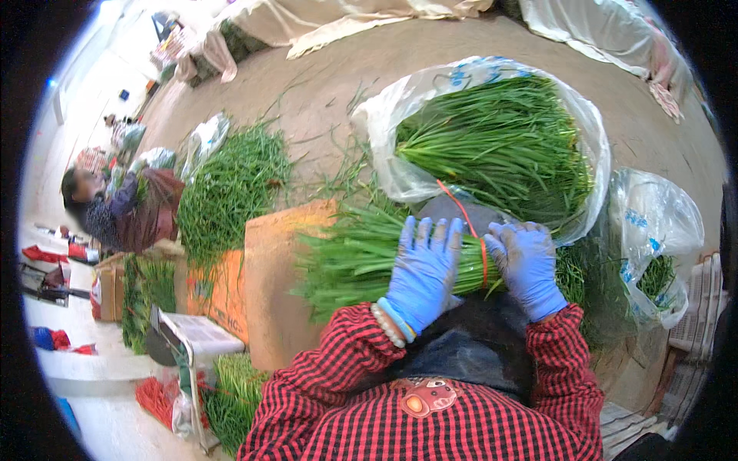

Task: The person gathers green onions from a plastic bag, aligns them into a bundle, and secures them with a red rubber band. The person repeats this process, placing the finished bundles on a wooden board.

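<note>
A bundle of long green leaves, likely garlic chives (357, 259), lies sideways across my lap, its leafy end blurred at the left. My left hand (425, 271), in a soiled blue glove, rests over the bundle with fingers extended and its thumb side low against the stems. Around the stem end runs a red tie (484, 265), with a loose length sticking up and away from me. My right hand (527, 268), gloved alike, closes around the stem end just right of the tie. Its fingertips are partly hidden, so whether it also pinches the tie cannot be told.
Beyond my knees stands an open clear plastic bag (398, 173) full of leaves (490, 138). Another plastic bag (651, 225) is at the right, near plastic crates (697, 305). Left are a brown board (277, 299), a leaf heap (236, 178), a stool (202, 334), red ties (158, 400) and a seated person (127, 201).
</note>
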Tool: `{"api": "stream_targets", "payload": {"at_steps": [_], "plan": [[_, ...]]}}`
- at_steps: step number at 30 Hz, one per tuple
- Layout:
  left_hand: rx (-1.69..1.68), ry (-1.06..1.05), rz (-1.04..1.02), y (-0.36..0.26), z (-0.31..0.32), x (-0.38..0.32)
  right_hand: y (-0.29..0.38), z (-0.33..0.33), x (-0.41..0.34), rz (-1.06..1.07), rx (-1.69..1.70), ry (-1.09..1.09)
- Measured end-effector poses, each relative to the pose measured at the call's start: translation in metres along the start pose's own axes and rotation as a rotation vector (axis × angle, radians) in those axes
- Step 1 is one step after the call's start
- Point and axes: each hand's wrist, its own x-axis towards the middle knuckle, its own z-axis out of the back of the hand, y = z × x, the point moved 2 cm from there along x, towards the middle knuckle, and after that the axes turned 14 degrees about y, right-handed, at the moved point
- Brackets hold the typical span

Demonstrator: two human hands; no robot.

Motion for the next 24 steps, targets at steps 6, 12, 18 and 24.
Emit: {"api": "stream_targets", "payload": {"at_steps": [6,12,18,24], "plan": [[-0.247,-0.368,-0.209,0.038,-0.028,0.005,-0.024,-0.022,0.018,-0.087,0.055,0.221],[-0.243,-0.396,-0.199,0.042,-0.032,0.009,-0.026,-0.026,0.025,-0.029,0.048,0.098],[-0.273,-0.253,-0.281,0.035,-0.007,-0.016,-0.001,0.013,-0.016,0.066,0.14,-0.223],[-0.174,-0.356,-0.281,0.057,0.093,-0.053,0.046,0.041,-0.123,-0.04,0.361,-0.174]]}}
